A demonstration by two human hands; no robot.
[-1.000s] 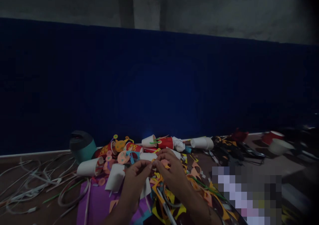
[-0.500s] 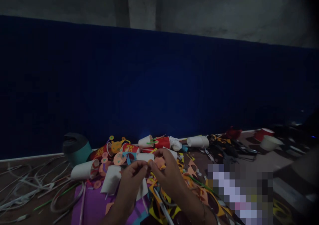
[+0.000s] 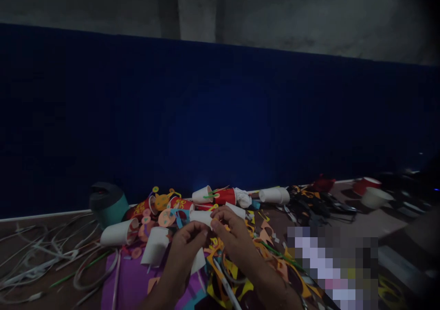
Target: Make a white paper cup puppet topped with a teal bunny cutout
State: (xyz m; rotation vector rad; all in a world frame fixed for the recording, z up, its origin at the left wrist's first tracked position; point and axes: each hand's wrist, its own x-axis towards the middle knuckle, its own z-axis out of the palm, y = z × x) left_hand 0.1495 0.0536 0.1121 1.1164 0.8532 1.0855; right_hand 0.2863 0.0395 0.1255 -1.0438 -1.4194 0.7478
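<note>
My left hand (image 3: 188,245) and my right hand (image 3: 232,236) are raised close together over the cluttered table, thumbs and index fingertips pinched. Whatever lies between the fingertips is too small and dark to make out. Just behind them a white paper cup (image 3: 200,216) lies on its side. Left of my left hand is another white paper cup (image 3: 155,246), tilted above a purple sheet (image 3: 129,278). Yellow paper offcuts (image 3: 220,291) spread beneath my right hand, with a thin white stick (image 3: 227,285) among them.
A teal jug with a dark lid (image 3: 112,209) stands at the left, beside tangled white cables (image 3: 44,250). Red cups with yellow print (image 3: 182,203) and an orange animal cutout (image 3: 163,202) lie near the blue wall (image 3: 220,117). Stacked white cups (image 3: 273,195) and bowls (image 3: 376,198) are farther right.
The fingertips have drawn slightly apart, with my right hand shifting a little to the right. A small orange bit seen between them before no longer shows clearly.
</note>
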